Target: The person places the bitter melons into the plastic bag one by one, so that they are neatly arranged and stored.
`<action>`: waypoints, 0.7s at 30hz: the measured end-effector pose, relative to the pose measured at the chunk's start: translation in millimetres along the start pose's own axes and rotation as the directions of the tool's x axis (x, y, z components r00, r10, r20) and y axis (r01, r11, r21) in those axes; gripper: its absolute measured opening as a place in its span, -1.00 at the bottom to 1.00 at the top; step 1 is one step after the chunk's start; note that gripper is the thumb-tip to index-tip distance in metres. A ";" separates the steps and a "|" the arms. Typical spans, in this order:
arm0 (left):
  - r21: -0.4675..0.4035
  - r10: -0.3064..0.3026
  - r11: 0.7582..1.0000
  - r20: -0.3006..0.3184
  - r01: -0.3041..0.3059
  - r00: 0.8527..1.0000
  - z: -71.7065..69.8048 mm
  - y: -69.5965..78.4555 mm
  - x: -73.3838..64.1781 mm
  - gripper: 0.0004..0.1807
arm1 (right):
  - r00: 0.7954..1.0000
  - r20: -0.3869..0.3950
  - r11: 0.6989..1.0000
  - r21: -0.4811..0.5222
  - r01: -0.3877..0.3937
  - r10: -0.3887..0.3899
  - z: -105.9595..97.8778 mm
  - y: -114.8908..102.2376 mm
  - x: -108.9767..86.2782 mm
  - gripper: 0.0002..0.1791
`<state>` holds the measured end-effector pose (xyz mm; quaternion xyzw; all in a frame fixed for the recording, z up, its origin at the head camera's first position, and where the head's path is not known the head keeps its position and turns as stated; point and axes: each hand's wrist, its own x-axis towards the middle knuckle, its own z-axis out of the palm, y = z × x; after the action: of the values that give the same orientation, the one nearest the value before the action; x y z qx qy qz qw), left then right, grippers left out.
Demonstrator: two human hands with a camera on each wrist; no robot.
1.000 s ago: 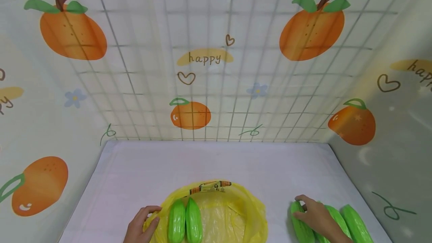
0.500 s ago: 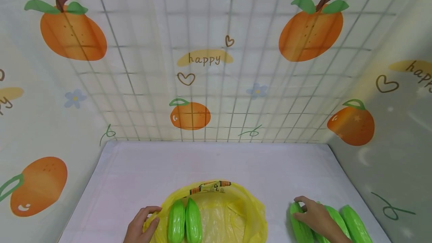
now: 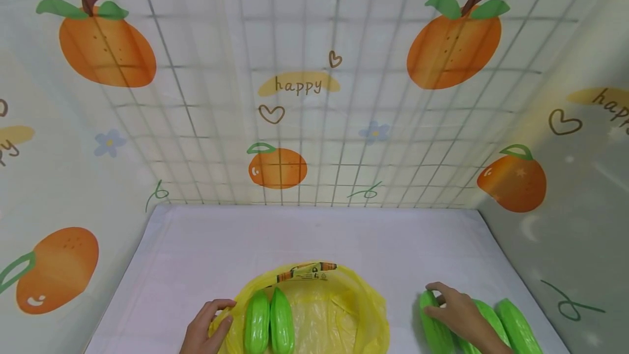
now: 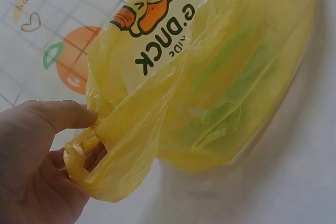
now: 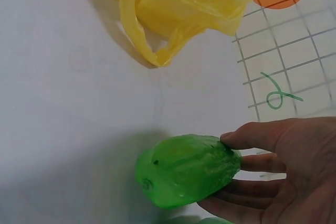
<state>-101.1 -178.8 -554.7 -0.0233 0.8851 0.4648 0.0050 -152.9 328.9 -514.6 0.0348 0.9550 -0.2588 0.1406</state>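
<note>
A yellow plastic carrier bag (image 3: 373,316) lies spread on the table with its mouth toward me. Two glossy green gourd-like vegetables (image 3: 269,321) rest side by side in its left part. At the bag's left edge my left hand (image 3: 206,328) grips its handle (image 4: 126,174) between thumb and fingers. To the right of the bag, my right hand (image 3: 462,313) holds another green gourd (image 3: 434,326) by one end. Its wrinkled skin and rounded far end show in the right wrist view, where the gourd (image 5: 184,170) casts a shadow on the table.
More green gourds (image 3: 518,326) lie to the right of and partly under my right hand. The white table (image 3: 314,234) ends at a back wall cloth (image 3: 314,124) printed with oranges and a grid. Side cloths rise at left and right.
The gourd in my right hand has shifted slightly left, and the right hand has moved a little with it. My left hand and the bag stay where they were.
</note>
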 end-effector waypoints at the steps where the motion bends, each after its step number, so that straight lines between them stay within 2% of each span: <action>1: -0.001 -0.004 1.000 0.004 0.004 1.000 0.0 -0.1 0.1 -0.82 | 1.000 -0.006 1.000 -0.003 0.004 -0.004 -0.2 -0.5 -0.1 -0.37; 6: 0.006 -0.007 1.000 0.008 0.007 1.000 -0.3 -0.7 0.7 -0.81 | 1.000 -0.009 1.000 -0.020 0.024 -0.024 -1.0 -1.1 0.4 -0.37; 21: 0.008 -0.001 1.000 0.002 0.001 1.000 -1.1 3.4 -0.6 -0.81 | 0.998 0.023 0.998 -0.020 -0.060 0.061 -7.0 -20.2 0.8 -0.34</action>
<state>-100.6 -177.7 -551.3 -0.0232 0.8870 0.4611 0.0063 -158.3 315.0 -499.3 0.0592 0.9543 -0.2456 0.1598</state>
